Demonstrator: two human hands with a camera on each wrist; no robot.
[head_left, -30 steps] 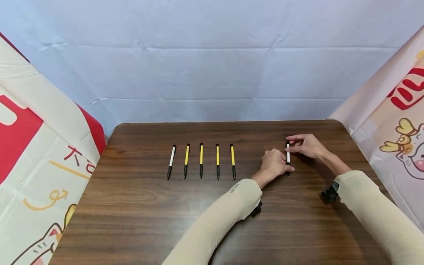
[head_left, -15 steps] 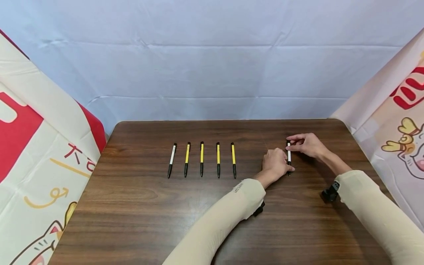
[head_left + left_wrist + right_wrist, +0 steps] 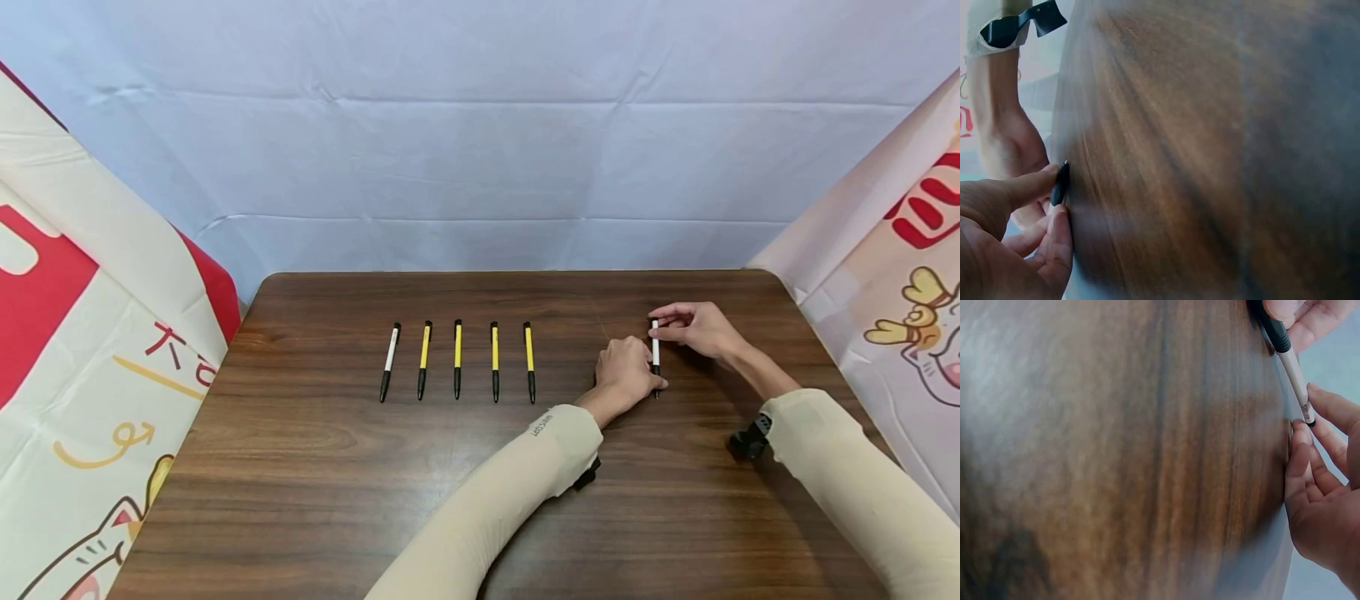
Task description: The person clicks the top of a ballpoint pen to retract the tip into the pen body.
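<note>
Over the right part of the table, a white pen (image 3: 656, 348) with black ends lies between both hands, its tip toward the near side. My left hand (image 3: 624, 368) pinches the black grip near the tip; in the left wrist view only that dark tip end (image 3: 1060, 184) shows between thumb and fingers. At the far end, my right hand (image 3: 701, 330) holds the pen with thumb and fingers. The right wrist view shows the white barrel (image 3: 1294, 378) spanning the two hands. Whether the pen touches the table cannot be told.
To the left, a row of separate pens lies on the brown wooden table (image 3: 337, 483): one white pen (image 3: 390, 358) at the left end, then several yellow pens (image 3: 457, 350), all tips toward the near side. A pale cloth (image 3: 450, 167) hangs behind the table; printed cloths flank it.
Both hands stay on the white pen with almost no movement. The head view has shifted very slightly; the row of pens lies as before.
</note>
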